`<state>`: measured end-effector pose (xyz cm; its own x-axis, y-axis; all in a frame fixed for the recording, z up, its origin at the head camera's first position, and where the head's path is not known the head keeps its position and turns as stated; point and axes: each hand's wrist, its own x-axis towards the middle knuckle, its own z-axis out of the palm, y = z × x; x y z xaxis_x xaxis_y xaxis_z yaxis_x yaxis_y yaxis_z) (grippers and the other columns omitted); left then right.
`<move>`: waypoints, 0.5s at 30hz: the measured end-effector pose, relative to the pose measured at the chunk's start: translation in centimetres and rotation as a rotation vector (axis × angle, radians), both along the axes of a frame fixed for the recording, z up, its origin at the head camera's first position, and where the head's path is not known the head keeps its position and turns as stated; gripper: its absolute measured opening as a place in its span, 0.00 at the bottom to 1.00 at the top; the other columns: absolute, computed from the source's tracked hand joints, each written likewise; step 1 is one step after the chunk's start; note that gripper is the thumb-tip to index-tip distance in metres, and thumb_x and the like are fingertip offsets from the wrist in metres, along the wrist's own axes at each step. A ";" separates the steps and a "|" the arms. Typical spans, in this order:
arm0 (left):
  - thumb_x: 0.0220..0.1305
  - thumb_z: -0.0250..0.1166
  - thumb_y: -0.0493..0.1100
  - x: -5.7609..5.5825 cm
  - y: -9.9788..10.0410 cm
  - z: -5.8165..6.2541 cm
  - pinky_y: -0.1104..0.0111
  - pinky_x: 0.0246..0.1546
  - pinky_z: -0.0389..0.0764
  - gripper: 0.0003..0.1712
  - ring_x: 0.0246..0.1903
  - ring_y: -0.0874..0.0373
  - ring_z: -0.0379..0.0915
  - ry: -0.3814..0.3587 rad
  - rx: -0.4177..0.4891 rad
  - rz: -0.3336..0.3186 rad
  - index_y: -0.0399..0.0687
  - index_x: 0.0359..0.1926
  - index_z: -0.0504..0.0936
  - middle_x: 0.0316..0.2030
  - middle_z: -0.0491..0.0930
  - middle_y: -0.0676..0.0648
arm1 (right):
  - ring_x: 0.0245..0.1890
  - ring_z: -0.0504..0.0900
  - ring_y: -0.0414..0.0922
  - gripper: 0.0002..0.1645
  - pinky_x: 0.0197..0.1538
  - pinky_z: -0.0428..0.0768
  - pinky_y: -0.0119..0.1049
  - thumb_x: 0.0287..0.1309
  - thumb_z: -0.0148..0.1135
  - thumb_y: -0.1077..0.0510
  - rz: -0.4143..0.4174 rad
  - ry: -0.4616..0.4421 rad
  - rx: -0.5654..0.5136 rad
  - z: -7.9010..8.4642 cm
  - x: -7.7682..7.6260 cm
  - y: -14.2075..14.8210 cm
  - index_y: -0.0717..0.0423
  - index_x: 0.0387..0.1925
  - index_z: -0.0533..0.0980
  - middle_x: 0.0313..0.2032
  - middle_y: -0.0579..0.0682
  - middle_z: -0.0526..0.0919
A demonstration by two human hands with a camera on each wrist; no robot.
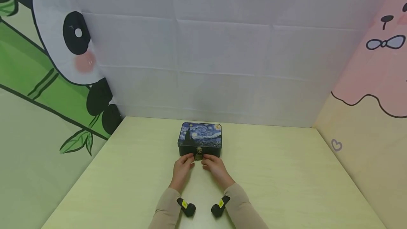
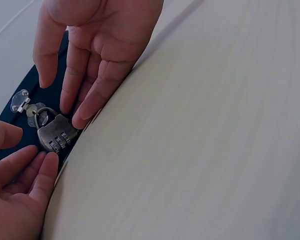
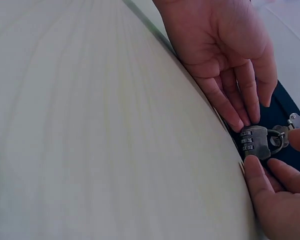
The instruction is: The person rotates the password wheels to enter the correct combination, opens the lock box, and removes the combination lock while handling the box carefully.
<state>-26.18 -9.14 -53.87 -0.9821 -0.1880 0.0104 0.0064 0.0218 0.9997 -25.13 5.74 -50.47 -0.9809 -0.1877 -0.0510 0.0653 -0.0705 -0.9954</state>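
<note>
A dark tin box (image 1: 203,135) with a starry-night painting on its lid stands on the table. From the metal clasp (image 2: 21,101) on its front hangs a bronze-coloured combination padlock (image 3: 256,142), its shackle through the clasp and three number dials showing. My left hand (image 1: 182,170) lies at the padlock's left side, my right hand (image 1: 217,169) at its right. Fingertips of both hands are at the padlock's lower body, fingers extended and slightly bent, thumbs apart from it. Whether every fingertip touches the metal, I cannot tell.
The pale wooden table (image 1: 286,172) spreads around the box. A white cloth wall (image 1: 216,56) rises behind it. Printed side walls stand at left and right, with a panda (image 1: 54,38) on the left one. Each sleeved wrist wears a small black camera (image 1: 190,209).
</note>
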 end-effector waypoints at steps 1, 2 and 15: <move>0.70 0.57 0.34 0.0 0.0 0.0 0.64 0.46 0.86 0.18 0.48 0.40 0.80 0.003 -0.011 -0.002 0.21 0.54 0.77 0.55 0.77 0.28 | 0.58 0.74 0.68 0.26 0.58 0.81 0.49 0.66 0.51 0.70 -0.002 0.000 -0.005 -0.2 -0.1 0.0 0.87 0.60 0.64 0.61 0.79 0.67; 0.70 0.57 0.34 0.0 0.0 0.0 0.64 0.44 0.86 0.18 0.46 0.41 0.81 0.004 -0.026 -0.004 0.21 0.53 0.78 0.54 0.78 0.28 | 0.57 0.75 0.67 0.26 0.57 0.81 0.48 0.66 0.52 0.70 -0.006 -0.004 -0.010 -0.5 -0.3 0.0 0.86 0.60 0.64 0.61 0.78 0.67; 0.66 0.63 0.30 -0.1 -0.4 0.0 0.76 0.31 0.83 0.11 0.31 0.59 0.81 0.047 -0.193 -0.026 0.26 0.46 0.84 0.41 0.85 0.33 | 0.42 0.82 0.44 0.25 0.51 0.84 0.37 0.67 0.52 0.70 0.001 -0.019 -0.078 -2.4 -1.4 0.4 0.86 0.59 0.65 0.55 0.76 0.74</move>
<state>-26.26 -9.52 -53.90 -0.9843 -0.1522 0.0895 0.0559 0.2120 0.9757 -26.52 6.09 -52.88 -0.9797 -0.1926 -0.0547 0.0842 -0.1482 -0.9854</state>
